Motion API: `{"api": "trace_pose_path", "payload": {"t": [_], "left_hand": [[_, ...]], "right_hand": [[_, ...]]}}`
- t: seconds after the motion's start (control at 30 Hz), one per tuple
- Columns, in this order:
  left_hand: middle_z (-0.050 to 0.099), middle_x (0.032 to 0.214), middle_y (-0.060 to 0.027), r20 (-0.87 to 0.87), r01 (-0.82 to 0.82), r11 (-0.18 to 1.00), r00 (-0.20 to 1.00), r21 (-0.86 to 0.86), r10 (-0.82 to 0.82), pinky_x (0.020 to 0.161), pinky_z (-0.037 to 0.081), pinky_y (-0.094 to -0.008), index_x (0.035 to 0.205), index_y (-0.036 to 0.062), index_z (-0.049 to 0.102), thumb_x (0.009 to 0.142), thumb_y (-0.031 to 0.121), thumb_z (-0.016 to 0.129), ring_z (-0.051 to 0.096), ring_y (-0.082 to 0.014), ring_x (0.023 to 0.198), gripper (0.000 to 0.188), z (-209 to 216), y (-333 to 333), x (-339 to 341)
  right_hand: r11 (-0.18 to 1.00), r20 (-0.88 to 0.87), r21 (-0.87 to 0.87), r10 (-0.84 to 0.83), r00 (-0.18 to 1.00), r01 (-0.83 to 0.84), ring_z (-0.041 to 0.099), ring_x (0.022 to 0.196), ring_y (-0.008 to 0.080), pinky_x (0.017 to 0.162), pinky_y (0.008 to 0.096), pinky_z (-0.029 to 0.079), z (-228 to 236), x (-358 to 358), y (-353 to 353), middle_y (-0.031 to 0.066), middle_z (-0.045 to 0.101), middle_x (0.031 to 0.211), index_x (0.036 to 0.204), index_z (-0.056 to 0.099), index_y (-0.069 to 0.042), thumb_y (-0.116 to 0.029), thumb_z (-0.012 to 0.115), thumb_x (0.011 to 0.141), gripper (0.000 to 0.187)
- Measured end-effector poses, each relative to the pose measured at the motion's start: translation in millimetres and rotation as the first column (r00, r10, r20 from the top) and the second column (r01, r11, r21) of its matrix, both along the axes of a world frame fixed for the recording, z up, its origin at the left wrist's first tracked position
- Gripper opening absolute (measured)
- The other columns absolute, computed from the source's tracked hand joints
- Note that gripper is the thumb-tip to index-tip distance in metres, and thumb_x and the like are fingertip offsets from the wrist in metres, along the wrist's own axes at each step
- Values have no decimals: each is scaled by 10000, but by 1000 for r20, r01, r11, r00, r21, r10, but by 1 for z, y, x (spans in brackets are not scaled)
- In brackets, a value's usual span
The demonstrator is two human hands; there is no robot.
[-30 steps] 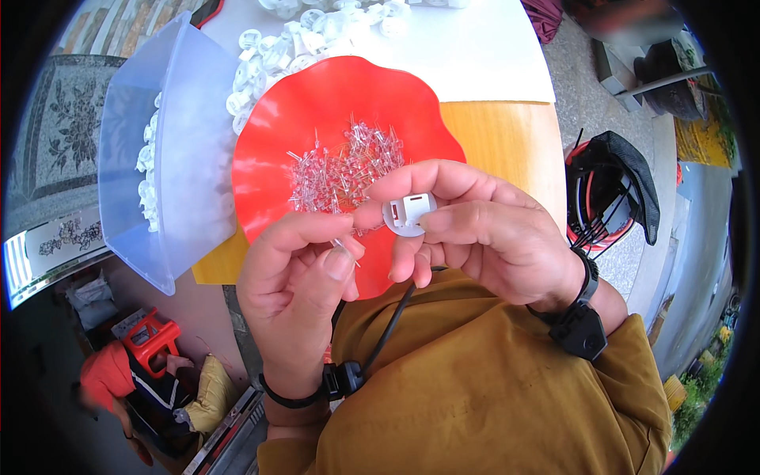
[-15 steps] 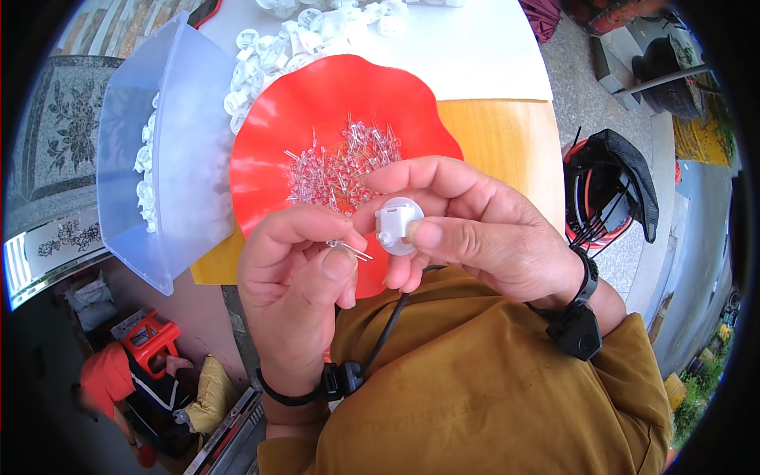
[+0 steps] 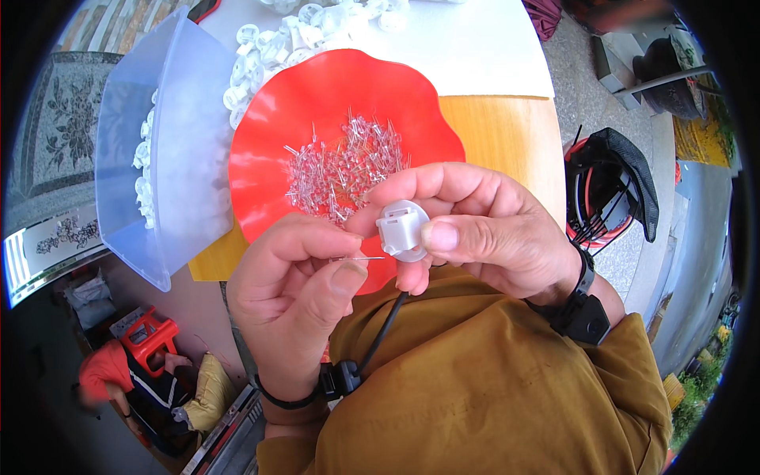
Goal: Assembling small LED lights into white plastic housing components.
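Between thumb and forefinger my left hand (image 3: 293, 289) pinches a small clear LED (image 3: 360, 258). Its thin metal legs point right, toward the white part. My right hand (image 3: 483, 226) grips a round white plastic housing (image 3: 402, 229) by its rim, with a raised square block facing up. The LED's legs end just beside the housing; whether they touch it I cannot tell. Behind both hands lies a red wavy-edged plate (image 3: 273, 103), bearing a heap of clear LEDs (image 3: 344, 166) with metal legs.
Several white plastic housings (image 3: 277, 47) are piled beyond the red plate. A translucent bluish bin (image 3: 194, 142) at the left holds more of them. All this rests on a white and wood-coloured table (image 3: 507, 142). A person in red (image 3: 107, 376) is at lower left, near a red stool (image 3: 150, 340).
My left hand has turned the LED so its legs now lie nearly level and point at the housing. My right hand has tilted the housing slightly and shifted a little right.
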State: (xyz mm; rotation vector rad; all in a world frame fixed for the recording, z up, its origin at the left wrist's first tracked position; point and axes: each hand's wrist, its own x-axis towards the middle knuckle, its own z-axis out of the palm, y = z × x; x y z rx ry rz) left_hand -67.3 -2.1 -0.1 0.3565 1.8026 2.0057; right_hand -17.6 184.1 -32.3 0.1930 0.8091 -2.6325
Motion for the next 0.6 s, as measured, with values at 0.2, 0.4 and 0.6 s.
{"api": "trace_pose_path", "payload": {"t": [0.2,0.4,0.6], "left_hand": [[561,848,-60,-178,1,986,984,-165,-30,608,404,-195,899,-11,598,761,-35,670,495,-82,669,157,4,1,2],[577,812,-60,-282,-41,965,959,-260,-35,576,378,-202,877,1,617,735,-38,682,491,-101,644,161,5,3,4],[587,765,-45,-376,-73,952,926,-298,-46,527,350,-216,870,15,627,721,-39,686,485,-110,620,169,7,3,5]], "right_hand": [[999,-22,-48,-8,1000,7,630,792,131,724,248,507,-4,2,-1,66,635,965,1254,494,-7,-165,560,918,377],[995,6,-92,27,1000,-27,630,781,130,705,249,511,-5,2,0,73,629,962,1272,485,-10,-192,541,930,390],[999,-30,-45,8,1000,-10,648,732,187,702,306,545,-7,1,-1,176,590,1105,1240,468,-4,-238,516,934,388]]}}
